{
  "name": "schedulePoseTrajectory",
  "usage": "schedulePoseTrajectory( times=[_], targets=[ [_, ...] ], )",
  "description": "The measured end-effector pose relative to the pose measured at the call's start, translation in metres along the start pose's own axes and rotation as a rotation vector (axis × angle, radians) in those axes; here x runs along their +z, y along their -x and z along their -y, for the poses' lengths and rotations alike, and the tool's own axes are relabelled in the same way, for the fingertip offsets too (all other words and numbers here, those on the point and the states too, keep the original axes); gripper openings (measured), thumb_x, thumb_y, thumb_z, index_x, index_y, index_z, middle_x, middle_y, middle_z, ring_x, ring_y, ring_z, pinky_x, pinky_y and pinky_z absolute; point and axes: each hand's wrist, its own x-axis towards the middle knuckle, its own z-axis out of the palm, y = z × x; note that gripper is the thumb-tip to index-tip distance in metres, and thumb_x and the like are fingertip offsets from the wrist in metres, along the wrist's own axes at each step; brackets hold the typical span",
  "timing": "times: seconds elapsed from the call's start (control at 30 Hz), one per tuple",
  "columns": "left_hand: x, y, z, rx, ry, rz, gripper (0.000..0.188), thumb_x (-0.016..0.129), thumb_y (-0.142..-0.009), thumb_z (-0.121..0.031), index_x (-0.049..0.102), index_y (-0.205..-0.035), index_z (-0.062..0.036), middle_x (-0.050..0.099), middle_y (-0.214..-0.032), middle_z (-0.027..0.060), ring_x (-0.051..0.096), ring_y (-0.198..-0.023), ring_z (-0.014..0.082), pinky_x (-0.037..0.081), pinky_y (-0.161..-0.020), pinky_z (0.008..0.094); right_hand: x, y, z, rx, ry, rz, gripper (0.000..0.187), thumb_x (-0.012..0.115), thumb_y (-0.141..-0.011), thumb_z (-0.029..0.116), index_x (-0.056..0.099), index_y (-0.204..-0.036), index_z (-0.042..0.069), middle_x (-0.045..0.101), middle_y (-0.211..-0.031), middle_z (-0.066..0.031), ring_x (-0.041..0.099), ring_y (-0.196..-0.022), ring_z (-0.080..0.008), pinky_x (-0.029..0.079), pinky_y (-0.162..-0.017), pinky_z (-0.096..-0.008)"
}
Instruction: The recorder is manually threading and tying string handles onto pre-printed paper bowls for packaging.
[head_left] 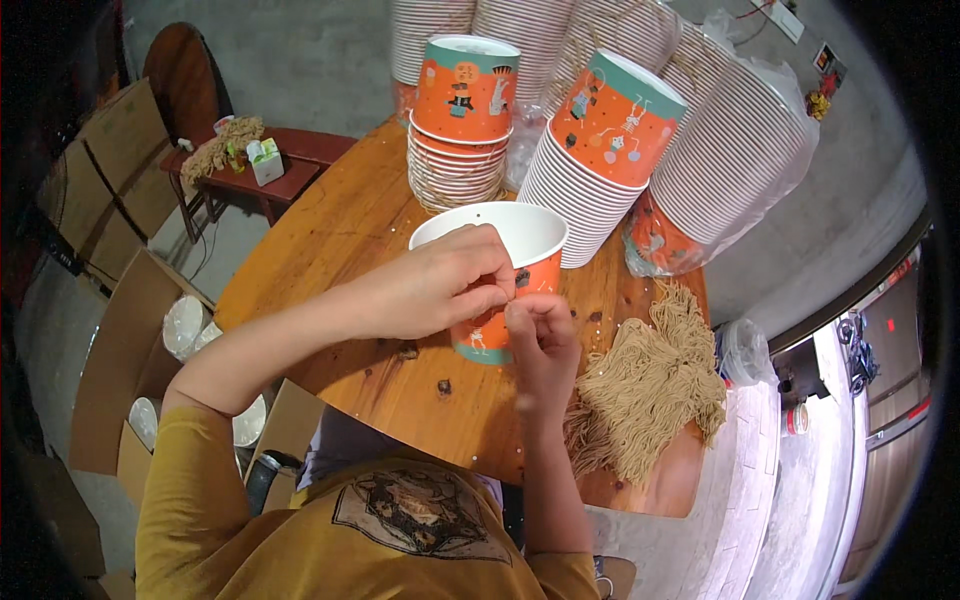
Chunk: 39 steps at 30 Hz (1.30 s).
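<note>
An orange paper bucket [542,276] with a teal band at its base and a white inside stands mouth up on the wooden table [390,400], close in front of me. My left hand [445,285] reaches across its near side from the left, fingers closed in a pinch just below the rim. Against the same wall, slightly lower, my right hand [545,340] also pinches, its thumb and fingertips almost meeting the left ones. Whatever lies between the fingertips is too small or hidden to make out. Tan cords [645,390] lie in a loose bundle right of my right hand.
Behind the bucket rise a nested bucket stack [465,90] with cord loops around it, a leaning stack [585,195] and plastic-wrapped stacks [745,130]. A cardboard box [125,360] with white-looking buckets is at lower left. A low red bench [310,150] holds more cords and a tissue box.
</note>
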Motion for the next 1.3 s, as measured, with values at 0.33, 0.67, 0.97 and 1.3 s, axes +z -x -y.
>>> schedulePoseTrajectory(
  times=[0.33,0.67,0.97,1.3],
  targets=[
    [0.005,-0.002,-0.001,-0.238,0.229,-0.063,0.023,0.049,-0.088,0.004,0.049,-0.111,-0.0008,0.057,-0.101,0.0072,0.059,-0.093,0.0126,0.052,-0.080,0.0298,0.005,-0.010,-0.018,-0.490,0.496,-0.232,0.011,0.063,-0.083,-0.002,0.055,-0.087,0.005,0.055,-0.078,0.0026,0.050,-0.066,-0.0029,0.044,-0.059,-0.0191],
    [0.010,-0.002,0.002,-0.251,0.283,-0.033,0.034,0.051,-0.085,-0.001,0.055,-0.118,0.0025,0.065,-0.104,0.0168,0.066,-0.093,0.0224,0.054,-0.082,0.0328,0.006,-0.013,-0.013,-0.555,0.653,-0.301,0.020,0.068,-0.079,0.006,0.051,-0.090,0.013,0.054,-0.077,-0.0028,0.058,-0.059,-0.0159,0.049,-0.055,-0.0300],
    [0.010,0.000,-0.003,-0.247,0.224,0.060,0.028,0.044,-0.093,-0.002,0.054,-0.119,0.0032,0.058,-0.109,0.0106,0.062,-0.098,0.0168,0.052,-0.085,0.0297,0.004,-0.009,-0.015,-0.504,0.734,-0.306,0.018,0.067,-0.081,0.010,0.052,-0.090,0.013,0.054,-0.076,-0.0030,0.058,-0.059,-0.0165,0.048,-0.054,-0.0302],
    [0.011,-0.007,0.000,-0.402,0.399,0.124,0.024,0.045,-0.098,-0.008,0.056,-0.117,0.0017,0.059,-0.107,0.0069,0.059,-0.093,0.0142,0.051,-0.084,0.0285,-0.001,-0.006,-0.031,-0.354,0.558,-0.250,0.017,0.067,-0.083,0.009,0.052,-0.090,0.011,0.054,-0.077,-0.0025,0.056,-0.062,-0.0139,0.048,-0.059,-0.0290]
  ],
)
